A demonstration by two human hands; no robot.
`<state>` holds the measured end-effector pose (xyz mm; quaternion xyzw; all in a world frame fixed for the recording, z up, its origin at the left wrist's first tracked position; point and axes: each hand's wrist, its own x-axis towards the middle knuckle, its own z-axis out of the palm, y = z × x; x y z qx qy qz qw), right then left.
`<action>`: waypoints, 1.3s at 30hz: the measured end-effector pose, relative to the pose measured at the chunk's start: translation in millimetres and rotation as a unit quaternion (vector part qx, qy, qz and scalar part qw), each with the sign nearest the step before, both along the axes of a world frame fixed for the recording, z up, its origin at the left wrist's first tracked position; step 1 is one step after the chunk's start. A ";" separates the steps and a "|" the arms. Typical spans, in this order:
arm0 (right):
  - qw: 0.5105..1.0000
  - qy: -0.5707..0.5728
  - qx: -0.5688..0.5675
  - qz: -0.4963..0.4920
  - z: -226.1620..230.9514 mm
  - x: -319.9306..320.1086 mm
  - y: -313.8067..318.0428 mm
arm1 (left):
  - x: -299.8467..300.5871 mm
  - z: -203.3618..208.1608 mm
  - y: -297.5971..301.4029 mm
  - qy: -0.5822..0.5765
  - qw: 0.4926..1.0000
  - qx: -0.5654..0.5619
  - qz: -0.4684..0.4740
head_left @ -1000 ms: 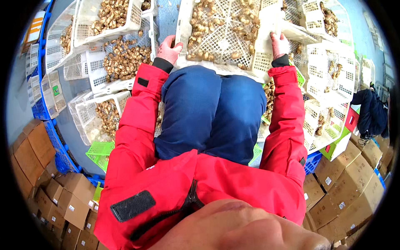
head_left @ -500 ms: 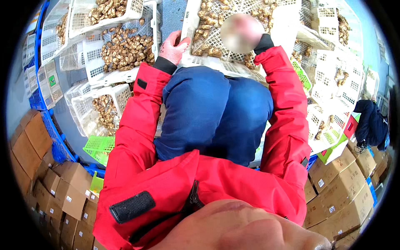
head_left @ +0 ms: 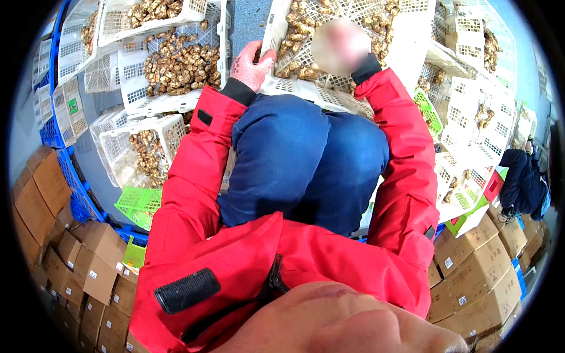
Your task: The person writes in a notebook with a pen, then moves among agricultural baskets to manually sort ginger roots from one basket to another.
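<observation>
In front of my knees is a white lattice crate (head_left: 412,35) with brown and pale knobbly pieces (head_left: 300,32) lying in patches on its slatted bottom. My left hand (head_left: 252,66), in a pinkish glove, is closed at the crate's left rim, the thumb over the edge and the fingers curled beside it. Over the crate, among the brown pieces, is my right hand (head_left: 342,48). A blurred patch covers it, so its fingers and anything in them are hidden.
Left of me stands a white crate (head_left: 130,91) heaped with the same pieces, with more crates around it. Other white crates (head_left: 471,112) and a green basket (head_left: 428,112) are at the right. Cardboard boxes (head_left: 100,265) are stacked behind. A person in dark clothes (head_left: 521,182) is far right.
The view has shifted slightly. My left hand stays at the crate's rim, moved a little against it. My right hand remains over the crate, still blurred.
</observation>
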<state>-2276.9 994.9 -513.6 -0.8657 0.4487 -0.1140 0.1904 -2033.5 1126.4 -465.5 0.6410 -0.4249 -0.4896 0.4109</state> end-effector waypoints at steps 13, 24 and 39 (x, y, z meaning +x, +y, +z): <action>0.983 -0.166 0.069 -0.030 8.3 10.6 -16.7 | -21.2 85.0 -30.7 0.048 0.997 -0.059 -0.020; 0.995 0.066 0.028 -0.073 51.8 79.6 -41.3 | -29.5 65.8 -37.9 0.418 0.890 0.162 -0.081; 0.957 -0.129 0.260 0.031 143.8 39.3 18.4 | -31.6 51.0 -34.1 0.450 0.879 0.151 -0.050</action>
